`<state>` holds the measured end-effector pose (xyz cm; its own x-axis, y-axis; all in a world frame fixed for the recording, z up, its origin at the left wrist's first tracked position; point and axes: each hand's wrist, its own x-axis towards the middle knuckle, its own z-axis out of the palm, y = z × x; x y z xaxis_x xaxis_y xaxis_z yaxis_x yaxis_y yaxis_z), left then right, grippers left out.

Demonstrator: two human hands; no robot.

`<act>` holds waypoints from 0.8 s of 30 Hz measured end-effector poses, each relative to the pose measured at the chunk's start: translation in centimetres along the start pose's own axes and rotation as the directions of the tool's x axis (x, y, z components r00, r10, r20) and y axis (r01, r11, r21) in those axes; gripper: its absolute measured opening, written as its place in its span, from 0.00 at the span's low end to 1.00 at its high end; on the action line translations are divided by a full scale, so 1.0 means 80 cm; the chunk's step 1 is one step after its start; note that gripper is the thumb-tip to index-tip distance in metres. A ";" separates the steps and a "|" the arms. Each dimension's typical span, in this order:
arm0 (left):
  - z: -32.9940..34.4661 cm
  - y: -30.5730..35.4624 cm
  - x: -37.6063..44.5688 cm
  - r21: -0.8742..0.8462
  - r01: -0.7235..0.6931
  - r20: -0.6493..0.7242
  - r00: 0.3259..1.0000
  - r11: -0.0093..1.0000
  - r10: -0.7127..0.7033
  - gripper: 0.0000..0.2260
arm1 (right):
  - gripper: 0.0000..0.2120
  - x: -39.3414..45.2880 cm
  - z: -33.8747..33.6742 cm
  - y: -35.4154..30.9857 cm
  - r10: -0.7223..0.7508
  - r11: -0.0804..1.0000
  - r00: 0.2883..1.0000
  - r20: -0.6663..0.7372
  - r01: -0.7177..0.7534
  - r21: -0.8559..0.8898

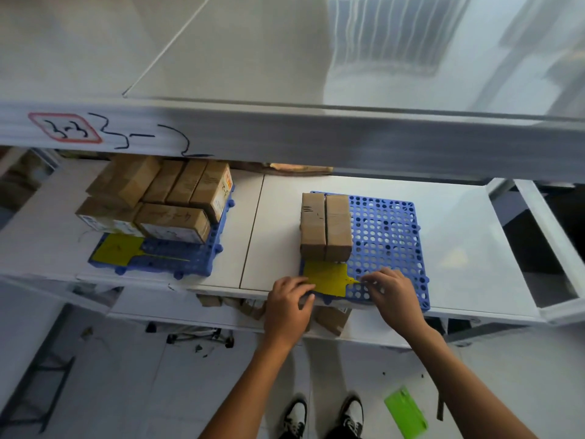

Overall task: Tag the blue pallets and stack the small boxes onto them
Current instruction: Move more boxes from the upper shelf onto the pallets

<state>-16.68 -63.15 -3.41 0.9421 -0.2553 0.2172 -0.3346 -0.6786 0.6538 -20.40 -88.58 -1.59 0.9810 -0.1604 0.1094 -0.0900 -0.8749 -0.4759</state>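
The step in hand looks like fastening the yellow tag (326,278) to the near-left corner of the right blue pallet (389,245), which lies on the white shelf (459,217) at its front edge. The left hand (289,304) rests at the pallet's corner with fingertips on the tag's left edge, fingers bent, its grip flat and pressing rather than closed round anything; the right hand (391,291) has curled fingertips at the tag's thin tail over the grid holes — whether it actually pinches the tail I cannot tell. To do it well, keep the tag pinned flat and feed the tail through a hole near the rim. Counted: two blue pallets, two yellow tags, two small boxes (326,226) on the right pallet; the left pallet (171,255) carries a stack of roughly eight boxes (164,198) — some are hidden.
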 end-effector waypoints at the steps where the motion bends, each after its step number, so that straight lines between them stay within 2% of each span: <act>1: 0.001 0.000 -0.001 0.001 0.003 0.009 1.000 1.000 -0.003 0.09 | 0.06 0.003 0.000 0.002 0.004 1.000 1.000 -0.006 -0.004 -0.004; 9: 0.007 0.000 -0.003 -0.027 0.027 0.038 0.999 0.999 -0.026 0.12 | 0.04 0.006 0.004 0.004 0.032 0.998 0.998 -0.047 -0.034 -0.043; 15: -0.002 -0.004 0.000 -0.097 0.035 0.018 0.999 0.995 -0.033 0.13 | 0.10 -0.004 -0.009 -0.015 0.108 0.994 0.993 -0.057 -0.109 -0.019; 20: -0.034 -0.002 0.022 -0.237 0.251 0.191 0.959 0.939 -0.208 0.22 | 0.24 -0.012 -0.020 -0.059 0.290 0.949 0.954 0.079 -0.298 0.105; 24: -0.077 -0.002 0.048 -0.288 0.394 0.278 0.907 0.873 -0.317 0.28 | 0.28 -0.003 -0.036 -0.098 0.445 0.840 0.890 0.101 -0.454 0.296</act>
<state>-12.87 -59.78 1.78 0.9549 -0.2078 -0.2123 0.0848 -0.4943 0.8651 -20.41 -83.02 4.62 0.8504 -0.4855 -0.2028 -0.4699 -0.5271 -0.7081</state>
